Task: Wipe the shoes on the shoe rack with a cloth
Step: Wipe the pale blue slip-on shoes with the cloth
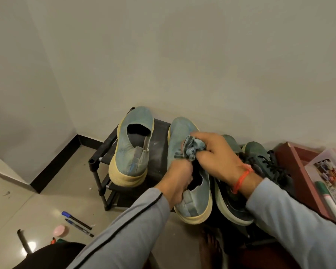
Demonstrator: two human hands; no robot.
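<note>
Head-worn view, looking steeply down, close over shoe rack (159,136)

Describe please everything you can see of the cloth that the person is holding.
The cloth is a small rag of grey-blue, faded fabric, crumpled into a wad with folds and a darker edge. The right hand grips it from above, fingers curled round it, and the left hand meets it from below. It is pressed on the upper of the light blue slip-on shoe with the cream sole, near its opening, on the black shoe rack.

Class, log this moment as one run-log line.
stage: wiping | left hand: grips light blue shoe | right hand: presses cloth on it | rack: under shoes
</note>
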